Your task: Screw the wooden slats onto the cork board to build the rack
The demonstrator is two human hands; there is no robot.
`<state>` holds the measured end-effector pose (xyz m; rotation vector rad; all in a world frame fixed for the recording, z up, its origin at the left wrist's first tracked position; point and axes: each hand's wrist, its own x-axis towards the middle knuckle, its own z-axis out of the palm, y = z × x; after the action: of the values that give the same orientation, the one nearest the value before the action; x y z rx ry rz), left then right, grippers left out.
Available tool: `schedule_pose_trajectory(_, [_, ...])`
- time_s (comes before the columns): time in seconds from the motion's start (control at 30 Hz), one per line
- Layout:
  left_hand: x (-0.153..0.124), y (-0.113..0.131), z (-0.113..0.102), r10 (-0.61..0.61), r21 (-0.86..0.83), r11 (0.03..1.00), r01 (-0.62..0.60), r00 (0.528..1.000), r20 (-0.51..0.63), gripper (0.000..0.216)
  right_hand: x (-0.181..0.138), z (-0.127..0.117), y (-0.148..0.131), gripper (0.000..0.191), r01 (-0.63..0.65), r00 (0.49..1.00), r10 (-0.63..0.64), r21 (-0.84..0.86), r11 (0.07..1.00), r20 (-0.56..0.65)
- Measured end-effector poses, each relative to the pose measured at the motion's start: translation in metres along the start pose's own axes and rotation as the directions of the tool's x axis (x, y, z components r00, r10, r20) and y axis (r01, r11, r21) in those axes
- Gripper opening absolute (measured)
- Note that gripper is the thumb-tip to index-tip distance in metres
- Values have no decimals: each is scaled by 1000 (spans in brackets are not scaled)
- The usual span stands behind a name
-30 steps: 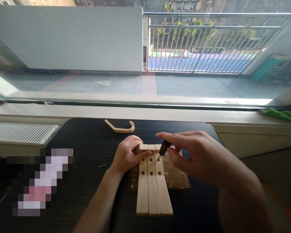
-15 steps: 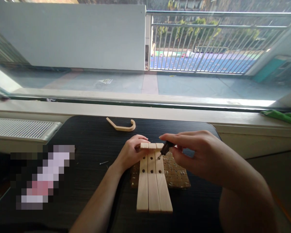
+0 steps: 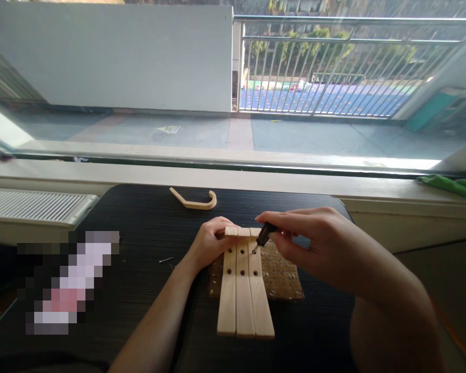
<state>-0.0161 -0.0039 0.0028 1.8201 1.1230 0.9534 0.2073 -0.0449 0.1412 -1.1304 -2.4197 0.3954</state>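
A pale wooden piece of three slats side by side (image 3: 245,308) lies over a brown, taped cardboard pad (image 3: 283,277). Two rows of dark holes cross the slats, and their far end turns up in a lip. My left hand (image 3: 213,238) is closed around the left edge near that lip, its fingertips partly hidden behind the wood. Between thumb and fingers, my right hand (image 3: 306,233) grips a small dark-handled screwdriver (image 3: 264,235). The screwdriver slants down, with its tip at the upper right hole.
Toward the table's far edge lies a hook-shaped wooden piece (image 3: 196,203). A loose screw (image 3: 165,259) rests left of my left forearm on the black table (image 3: 140,217). A blurred-out item (image 3: 75,282) is further left. Beyond the table are a window sill (image 3: 256,181) and a radiator (image 3: 34,204).
Almost nothing differs. The view has shifted very slightly, and the screwdriver stays at the same hole while my left hand keeps its grip.
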Motion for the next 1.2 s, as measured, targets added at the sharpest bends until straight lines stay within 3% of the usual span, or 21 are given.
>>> schedule_pose_trajectory(1.0, [2, -2, -1, -23, -109, 994, 28, 999, 47, 19, 3, 0, -1, 19, -38, 999, 38, -24, 999, 2])
schedule_pose_trajectory(1.2, [0, 0, 0, 29, -23, 999, -29, 1000, 12, 16, 3, 0, -1, 20, -48, 999, 48, -20, 999, 9])
